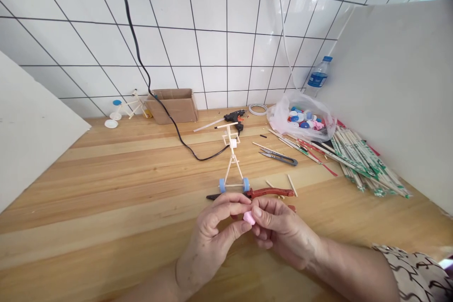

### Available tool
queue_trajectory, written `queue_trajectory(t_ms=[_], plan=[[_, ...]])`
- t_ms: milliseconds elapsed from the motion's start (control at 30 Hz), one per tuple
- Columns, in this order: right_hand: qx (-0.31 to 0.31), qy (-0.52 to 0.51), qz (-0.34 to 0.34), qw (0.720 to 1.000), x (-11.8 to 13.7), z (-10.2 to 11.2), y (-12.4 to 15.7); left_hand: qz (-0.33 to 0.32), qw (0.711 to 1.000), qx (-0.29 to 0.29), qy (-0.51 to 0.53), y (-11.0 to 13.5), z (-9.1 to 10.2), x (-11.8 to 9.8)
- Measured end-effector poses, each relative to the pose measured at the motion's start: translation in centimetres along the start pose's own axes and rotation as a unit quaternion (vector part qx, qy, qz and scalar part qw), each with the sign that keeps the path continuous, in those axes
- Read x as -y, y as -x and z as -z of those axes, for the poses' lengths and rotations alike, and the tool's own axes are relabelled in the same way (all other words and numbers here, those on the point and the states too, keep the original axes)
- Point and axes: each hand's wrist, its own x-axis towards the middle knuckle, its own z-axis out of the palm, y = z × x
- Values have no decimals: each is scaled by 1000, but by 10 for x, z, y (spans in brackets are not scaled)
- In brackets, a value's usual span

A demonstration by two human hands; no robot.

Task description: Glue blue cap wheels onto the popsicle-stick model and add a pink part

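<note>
A small pink piece point(249, 218), which looks like a bottle cap, is pinched between the fingertips of both hands. My left hand point(215, 236) has its thumb and fingers closed on the piece's left side. On its right side, my right hand point(279, 226) grips it between thumb and curled fingers. Just beyond the hands stands a small tricycle-like model point(231, 155) of pale sticks, with blue cap wheels at its near end. Red-handled pliers point(272, 192) lie between the model and my hands, their far parts partly covered by the fingers.
Behind the model rest a black glue gun point(235, 117) and a cardboard box point(175, 106). To the right are grey thread snips point(279, 156), a bag of caps point(300, 115), wrapped chopsticks point(368, 160) and a bottle point(317, 77). Another stick model point(129, 106) stands back left. White panels flank the table.
</note>
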Motion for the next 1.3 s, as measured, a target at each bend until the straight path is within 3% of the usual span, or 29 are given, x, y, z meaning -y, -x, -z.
queue_trajectory(t_ms=[300, 600, 933, 1300], plan=[[-21, 15, 3, 1000, -3, -4, 2, -17, 1000, -7, -22, -2, -3, -4], [-3, 22, -8, 1000, 0, -2, 1, -19, 999, 5, -26, -4, 1, -3], [-20, 49, -2, 999, -8, -1, 2, -85, 992, 10, -93, -1, -3, -8], [-24, 10, -1, 1000, 3, -3, 1, -38, 998, -17, -49, -4, 2, -1]])
